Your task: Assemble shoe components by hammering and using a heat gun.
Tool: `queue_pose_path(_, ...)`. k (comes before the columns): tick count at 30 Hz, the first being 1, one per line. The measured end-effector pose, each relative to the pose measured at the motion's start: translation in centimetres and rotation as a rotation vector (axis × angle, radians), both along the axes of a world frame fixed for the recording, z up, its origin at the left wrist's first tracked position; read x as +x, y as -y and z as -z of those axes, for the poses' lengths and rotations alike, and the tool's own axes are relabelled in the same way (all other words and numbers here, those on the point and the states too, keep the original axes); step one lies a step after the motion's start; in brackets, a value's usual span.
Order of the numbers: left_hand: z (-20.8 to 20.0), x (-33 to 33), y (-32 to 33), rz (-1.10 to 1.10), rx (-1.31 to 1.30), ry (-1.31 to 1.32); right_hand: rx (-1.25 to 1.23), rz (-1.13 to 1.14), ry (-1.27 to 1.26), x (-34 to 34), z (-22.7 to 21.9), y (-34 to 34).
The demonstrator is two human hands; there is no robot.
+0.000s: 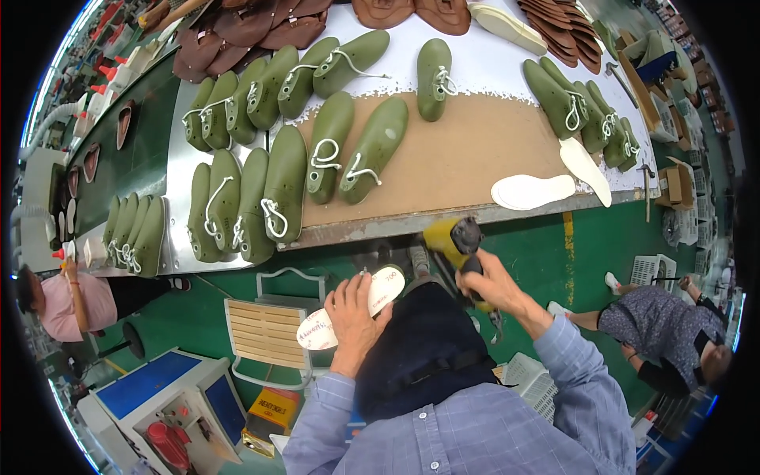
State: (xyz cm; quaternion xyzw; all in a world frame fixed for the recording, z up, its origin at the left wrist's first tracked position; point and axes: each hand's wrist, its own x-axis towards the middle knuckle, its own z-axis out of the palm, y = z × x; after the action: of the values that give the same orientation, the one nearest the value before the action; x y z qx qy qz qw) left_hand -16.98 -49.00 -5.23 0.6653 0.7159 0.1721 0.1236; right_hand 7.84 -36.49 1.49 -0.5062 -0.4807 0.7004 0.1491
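Left grip (356, 317) holds an insole (318, 329), right grip (497, 286) a yellow drill (443, 240), green lasts (286, 182) crowding the bench (467, 150).

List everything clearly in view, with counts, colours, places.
Wide workbench: one, brown and white, centre.
Smooth shoe lasts: roughly twenty, green, on workbench.
Flat insoles: two, white, workbench's front right.
Thin leathery pieces: uncounted, brown, workbench's far side.
Slim hammers: two, dark heads, right edge.
Slatted wooden chair: one, tan, left of centre.
Boxy cabinet: one, white and blue, lower left.
Slotted crates: several, white, right half.
Other people: two, pink top left, dark dress right.
Printed insole: one, white, lower centre.
Bulky power tool: one, yellow and black, centre.
Left hand: one, bare, on printed insole.
Right hand: one, bare, around power tool.
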Motion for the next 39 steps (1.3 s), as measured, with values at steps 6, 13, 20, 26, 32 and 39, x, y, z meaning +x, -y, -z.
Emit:
queue_pose_path(6, 0.4, 0.7, -0.1, -0.034, 0.0, 0.027, 0.304, -0.283, 0.012, 0.7, -1.1, 4.8)
queue_pose_path(13, 0.9, 0.9, 0.0, -0.05, 0.041, 0.001, 0.409, -0.474, 0.16, -1.1, 0.0, 5.7)
queue_pose_path(20, 0.9, 1.1, 0.2, -0.059, 0.045, 0.012, 0.396, -0.557, 0.235, -1.9, 0.2, 5.1)
queue_pose_path(26, 0.8, 1.2, 0.3, -0.068, 0.041, 0.017, 0.409, -0.606, 0.27, -2.3, -0.6, 4.5)
queue_pose_path(32, 0.7, 1.4, 0.3, -0.077, 0.043, 0.03, 0.428, -0.611, 0.258, -2.2, -0.7, 4.4)
queue_pose_path(39, 0.6, 1.8, 0.4, -0.104, 0.034, 0.058, 0.419, -0.605, 0.284, -2.5, -0.8, 4.6)
